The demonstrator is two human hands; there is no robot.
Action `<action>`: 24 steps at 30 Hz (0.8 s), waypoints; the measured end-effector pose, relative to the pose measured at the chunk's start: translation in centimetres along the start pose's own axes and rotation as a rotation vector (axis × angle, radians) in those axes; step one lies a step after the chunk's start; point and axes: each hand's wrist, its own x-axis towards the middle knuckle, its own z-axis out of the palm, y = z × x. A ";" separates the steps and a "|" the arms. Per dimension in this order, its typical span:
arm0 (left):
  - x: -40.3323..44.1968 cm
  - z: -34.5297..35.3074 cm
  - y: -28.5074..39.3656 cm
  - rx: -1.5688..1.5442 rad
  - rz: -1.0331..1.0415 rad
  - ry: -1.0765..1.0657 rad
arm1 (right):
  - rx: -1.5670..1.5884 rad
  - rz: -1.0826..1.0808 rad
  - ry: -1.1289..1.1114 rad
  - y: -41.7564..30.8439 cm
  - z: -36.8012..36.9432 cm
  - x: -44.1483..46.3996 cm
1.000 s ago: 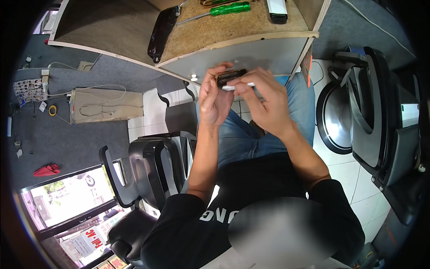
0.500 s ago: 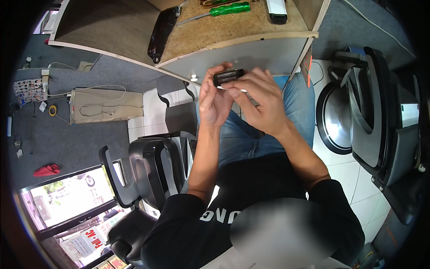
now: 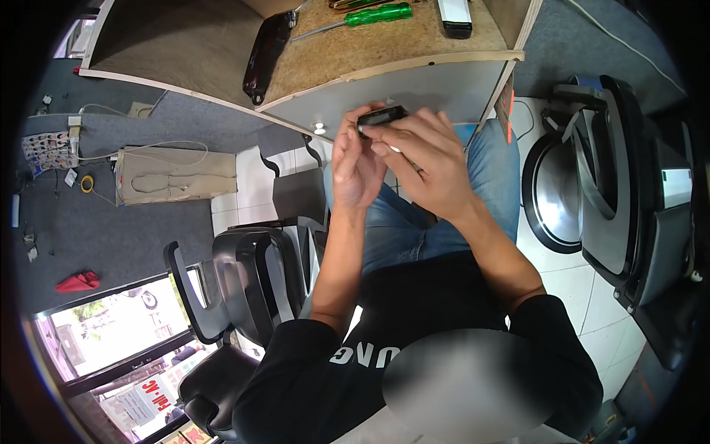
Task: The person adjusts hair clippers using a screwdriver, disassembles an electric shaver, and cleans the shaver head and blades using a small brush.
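My left hand [image 3: 353, 166] is closed around the edges of a small black rectangular part [image 3: 381, 116], held up in front of the bench's front panel. Against that part, my right hand [image 3: 433, 159] pinches a thin white stick [image 3: 395, 149], perhaps a cotton swab. Only a short white end of it shows below the fingers; the rest is hidden by them. Above the hands, a dark, glossy hair clipper body [image 3: 268, 55] lies on the bench top [image 3: 355, 55]. A screwdriver with a green handle [image 3: 379, 15] rests beside it, pointing left.
A black-and-white device [image 3: 455, 18] lies at the bench's right side. Both hands are just below the bench's wooden edge [image 3: 399, 68]. A black chair [image 3: 255, 277] stands to the left, and a grey-black machine with a round metal dish [image 3: 556, 194] to the right.
The black part has risen slightly and tilted in my left hand. My right fingers have moved a little along it, and less of the white stick shows.
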 end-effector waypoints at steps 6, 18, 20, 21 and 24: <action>0.2 0.5 -0.2 0.028 0.037 0.014 | -0.127 -0.004 0.077 1.6 -0.4 -0.2; 0.5 0.4 0.4 0.070 0.026 0.053 | -0.149 0.066 0.230 2.1 -0.2 0.1; 0.4 0.7 0.5 0.089 0.030 0.081 | -0.136 0.058 0.178 2.1 -0.2 0.0; 0.3 0.8 0.4 0.097 0.027 0.093 | -0.140 0.043 0.111 2.1 -0.2 0.0; 0.4 0.5 0.1 0.101 0.037 0.071 | -0.209 0.083 0.198 2.7 -0.1 -0.3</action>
